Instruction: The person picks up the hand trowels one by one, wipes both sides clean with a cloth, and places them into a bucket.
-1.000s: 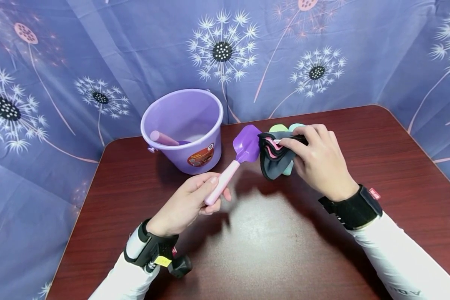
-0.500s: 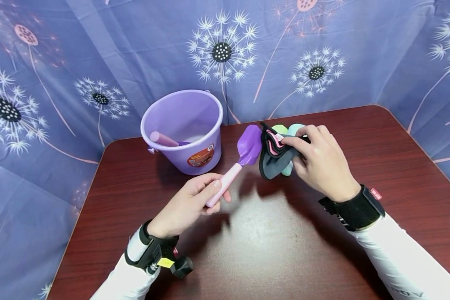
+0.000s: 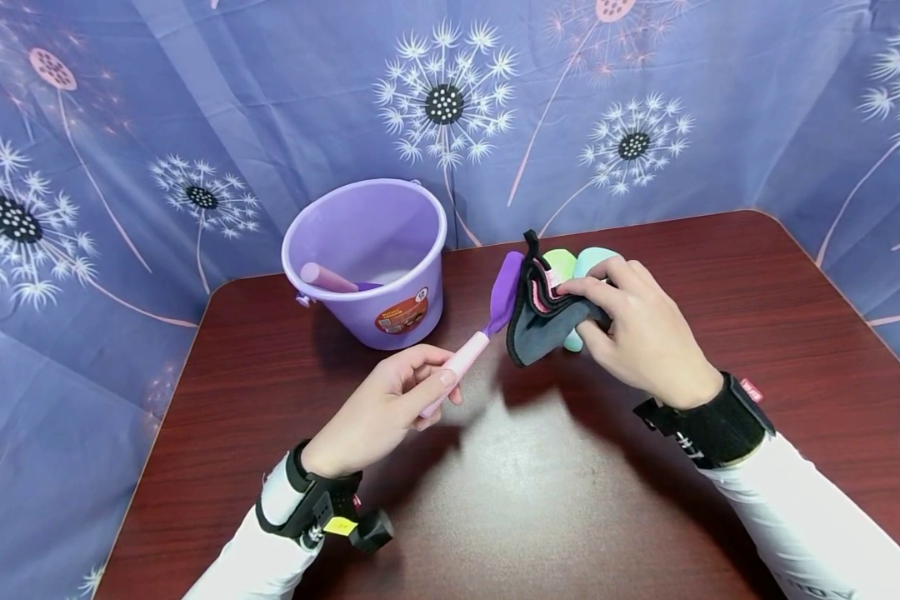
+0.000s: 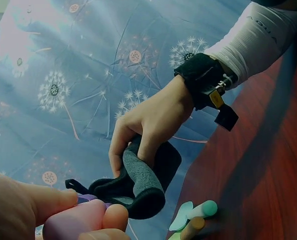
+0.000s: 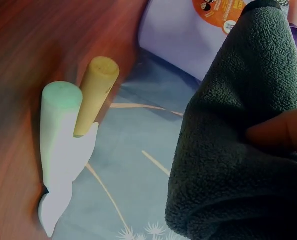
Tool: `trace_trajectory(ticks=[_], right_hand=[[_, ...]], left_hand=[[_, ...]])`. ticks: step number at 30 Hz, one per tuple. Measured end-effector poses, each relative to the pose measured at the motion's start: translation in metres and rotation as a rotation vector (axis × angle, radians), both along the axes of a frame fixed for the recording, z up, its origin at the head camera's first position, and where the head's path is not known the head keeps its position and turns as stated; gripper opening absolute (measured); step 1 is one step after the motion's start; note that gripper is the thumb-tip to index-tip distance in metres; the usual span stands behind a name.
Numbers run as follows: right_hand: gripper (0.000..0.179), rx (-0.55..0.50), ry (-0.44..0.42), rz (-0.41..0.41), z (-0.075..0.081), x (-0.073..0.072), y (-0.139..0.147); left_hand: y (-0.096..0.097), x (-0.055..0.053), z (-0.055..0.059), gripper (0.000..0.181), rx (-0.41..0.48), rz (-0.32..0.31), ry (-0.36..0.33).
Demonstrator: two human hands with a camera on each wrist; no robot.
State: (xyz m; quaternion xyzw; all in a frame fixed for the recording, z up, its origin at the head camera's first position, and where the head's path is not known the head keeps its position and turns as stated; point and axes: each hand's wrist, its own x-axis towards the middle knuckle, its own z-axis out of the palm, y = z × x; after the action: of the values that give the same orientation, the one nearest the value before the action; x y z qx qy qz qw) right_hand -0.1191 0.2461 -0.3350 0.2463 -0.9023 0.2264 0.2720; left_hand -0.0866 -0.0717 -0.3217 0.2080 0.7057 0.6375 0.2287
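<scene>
My left hand (image 3: 386, 410) grips a toy shovel by its pink handle (image 3: 461, 367). The purple blade (image 3: 506, 292) points up and away, seen nearly edge-on. Pinched in my right hand (image 3: 641, 333) is a folded cloth (image 3: 547, 335), dark grey with black edging, a hanging loop and a pink layer in its folds. Its black edge lies right along the blade's right side. In the left wrist view, the cloth (image 4: 143, 180) covers most of the blade. Fleecy pile shows on the cloth (image 5: 228, 125) in the right wrist view, with one fingertip pressing into it.
A purple bucket (image 3: 345, 225) stands at the back left, holding another pink-handled shovel (image 3: 328, 277). Behind the cloth lie a mint shovel (image 3: 594, 257) and a lime one (image 3: 561, 263); the right wrist view shows a yellowish handle (image 5: 97, 90). A flowered curtain hangs behind the table (image 3: 787, 317).
The shovel has turned in my left hand, its blade going from face-up to nearly edge-on. My right hand has shifted the cloth slightly, and its loop now sticks up.
</scene>
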Motion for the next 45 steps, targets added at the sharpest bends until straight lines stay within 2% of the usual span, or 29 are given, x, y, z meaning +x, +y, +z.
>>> trace_trajectory(ticks=[14, 23, 31, 37, 45], right_hand=[[0.043, -0.028, 0.074, 0.079, 0.004, 0.005, -0.009], [0.043, 0.064, 0.098, 0.122, 0.006, 0.009, -0.015], [0.042, 0.097, 0.163, 0.175, 0.008, 0.008, -0.018], [0.04, 0.131, 0.216, 0.182, 0.009, 0.009, -0.02], [0.036, 0.154, 0.336, 0.145, 0.018, 0.013, -0.022]], left_hand=[[0.001, 0.0, 0.0, 0.025, -0.012, 0.002, 0.01], [0.001, 0.0, -0.001, 0.022, -0.009, 0.003, -0.008], [0.002, 0.0, -0.001, 0.022, 0.034, -0.009, -0.038], [0.002, 0.001, 0.0, 0.022, 0.045, -0.003, -0.037], [0.002, 0.001, -0.002, 0.021, 0.039, -0.006, -0.013]])
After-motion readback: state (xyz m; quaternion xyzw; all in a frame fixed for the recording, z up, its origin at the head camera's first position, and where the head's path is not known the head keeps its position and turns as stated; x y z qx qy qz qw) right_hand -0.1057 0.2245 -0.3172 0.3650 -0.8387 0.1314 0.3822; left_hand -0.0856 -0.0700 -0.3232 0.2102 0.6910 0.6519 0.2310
